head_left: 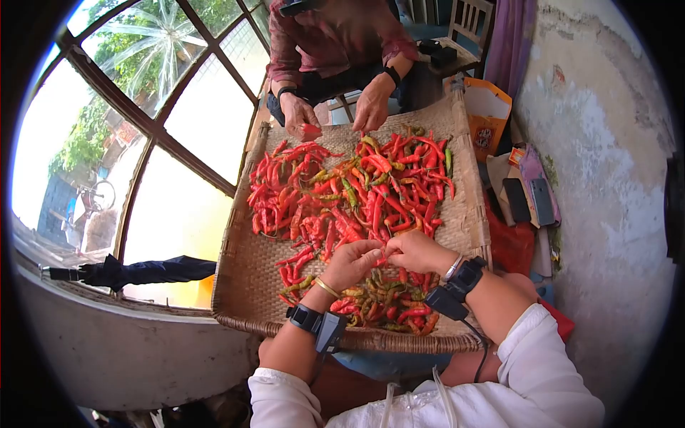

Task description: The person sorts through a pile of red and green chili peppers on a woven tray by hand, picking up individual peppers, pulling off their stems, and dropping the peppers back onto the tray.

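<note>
My left hand (352,265) and my right hand (419,252) meet over the near half of a woven tray (241,285). Both are closed in a pinch, fingertips almost touching, on a small red chili pepper (382,261) that my fingers mostly cover. Below my hands lies a heap of mixed green, brownish and red chili peppers (382,296). Beyond them spread larger heaps of mostly red chili peppers (285,189), with some greenish ones on the right side.
Across the tray sits another person (335,43), one hand (300,118) holding a red chili pepper. A folded umbrella (157,272) lies by the window at left. Phones (542,202) and an orange bag (486,118) are at right, beside the wall (599,214).
</note>
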The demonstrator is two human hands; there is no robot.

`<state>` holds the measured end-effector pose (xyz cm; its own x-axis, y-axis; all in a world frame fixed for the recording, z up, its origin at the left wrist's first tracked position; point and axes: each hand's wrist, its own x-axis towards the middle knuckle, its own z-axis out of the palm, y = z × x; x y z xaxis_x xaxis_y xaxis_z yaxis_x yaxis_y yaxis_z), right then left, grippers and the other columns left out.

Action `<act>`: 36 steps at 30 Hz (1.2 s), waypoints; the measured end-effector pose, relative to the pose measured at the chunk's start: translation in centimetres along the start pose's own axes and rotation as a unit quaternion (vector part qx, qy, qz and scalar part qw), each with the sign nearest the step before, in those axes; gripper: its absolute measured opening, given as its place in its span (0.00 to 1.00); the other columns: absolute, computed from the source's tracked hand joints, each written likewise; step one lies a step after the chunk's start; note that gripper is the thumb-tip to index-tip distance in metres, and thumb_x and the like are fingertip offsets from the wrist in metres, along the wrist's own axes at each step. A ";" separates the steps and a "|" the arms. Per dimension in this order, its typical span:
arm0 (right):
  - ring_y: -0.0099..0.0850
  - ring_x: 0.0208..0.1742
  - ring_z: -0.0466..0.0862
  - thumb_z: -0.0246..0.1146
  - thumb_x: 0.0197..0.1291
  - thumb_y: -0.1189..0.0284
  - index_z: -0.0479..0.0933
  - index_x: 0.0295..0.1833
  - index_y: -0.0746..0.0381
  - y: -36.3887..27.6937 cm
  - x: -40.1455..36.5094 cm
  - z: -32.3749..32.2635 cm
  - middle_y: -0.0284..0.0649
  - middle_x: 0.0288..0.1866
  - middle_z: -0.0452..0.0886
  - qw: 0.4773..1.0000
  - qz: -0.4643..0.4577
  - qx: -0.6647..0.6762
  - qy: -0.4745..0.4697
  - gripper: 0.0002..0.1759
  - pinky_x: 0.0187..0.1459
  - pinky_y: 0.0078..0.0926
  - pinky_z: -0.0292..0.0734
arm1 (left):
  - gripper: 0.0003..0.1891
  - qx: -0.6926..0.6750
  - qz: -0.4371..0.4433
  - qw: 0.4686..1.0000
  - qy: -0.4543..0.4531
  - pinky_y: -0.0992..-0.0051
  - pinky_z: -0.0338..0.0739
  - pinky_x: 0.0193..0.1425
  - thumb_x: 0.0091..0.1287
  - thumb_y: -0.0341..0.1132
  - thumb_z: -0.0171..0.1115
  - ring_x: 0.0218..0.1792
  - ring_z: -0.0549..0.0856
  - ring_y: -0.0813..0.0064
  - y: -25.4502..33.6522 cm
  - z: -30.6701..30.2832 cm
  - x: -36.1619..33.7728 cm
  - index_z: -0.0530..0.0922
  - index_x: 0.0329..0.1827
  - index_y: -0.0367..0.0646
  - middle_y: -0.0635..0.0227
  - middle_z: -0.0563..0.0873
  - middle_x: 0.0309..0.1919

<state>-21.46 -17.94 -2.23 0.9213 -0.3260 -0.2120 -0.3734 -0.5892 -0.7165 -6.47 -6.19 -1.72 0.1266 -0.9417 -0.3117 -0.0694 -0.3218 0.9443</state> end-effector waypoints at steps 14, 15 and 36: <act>0.17 0.21 0.72 0.55 0.57 0.79 0.71 0.47 0.66 -1.6 0.5 -0.4 0.31 0.26 0.74 0.860 0.044 0.490 0.137 0.11 0.23 0.14 0.71 | 0.13 0.010 -0.046 0.994 -0.097 0.87 0.66 0.23 0.64 0.41 0.57 0.21 0.71 0.91 0.2 0.9 -0.4 0.78 0.41 0.40 0.78 0.80 0.25; 0.17 0.21 0.72 0.55 0.57 0.79 0.71 0.47 0.66 -1.7 0.4 -0.5 0.31 0.26 0.74 0.860 0.044 0.490 0.137 0.11 0.23 0.14 0.71 | 0.13 -0.012 -0.035 0.994 -0.100 0.87 0.66 0.23 0.64 0.41 0.57 0.20 0.71 0.91 0.2 0.9 -0.4 0.78 0.40 0.40 0.78 0.80 0.25; 0.50 0.55 0.70 0.60 0.50 0.71 0.53 0.63 0.58 1.4 1.0 0.3 0.53 0.59 0.62 0.995 0.078 -0.044 0.043 0.35 0.54 0.41 0.67 | 0.17 -0.131 -0.051 0.989 0.048 0.82 0.77 0.37 0.64 0.34 0.55 0.33 0.81 0.82 -1.4 -0.7 1.5 0.70 0.54 0.37 0.68 0.81 0.41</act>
<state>-21.00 -18.89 -3.60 0.8398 -0.4786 -0.2562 -0.5230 -0.5869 -0.6180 -5.44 -7.12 -3.40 0.2136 -0.8882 -0.4069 0.2053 -0.3664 0.9075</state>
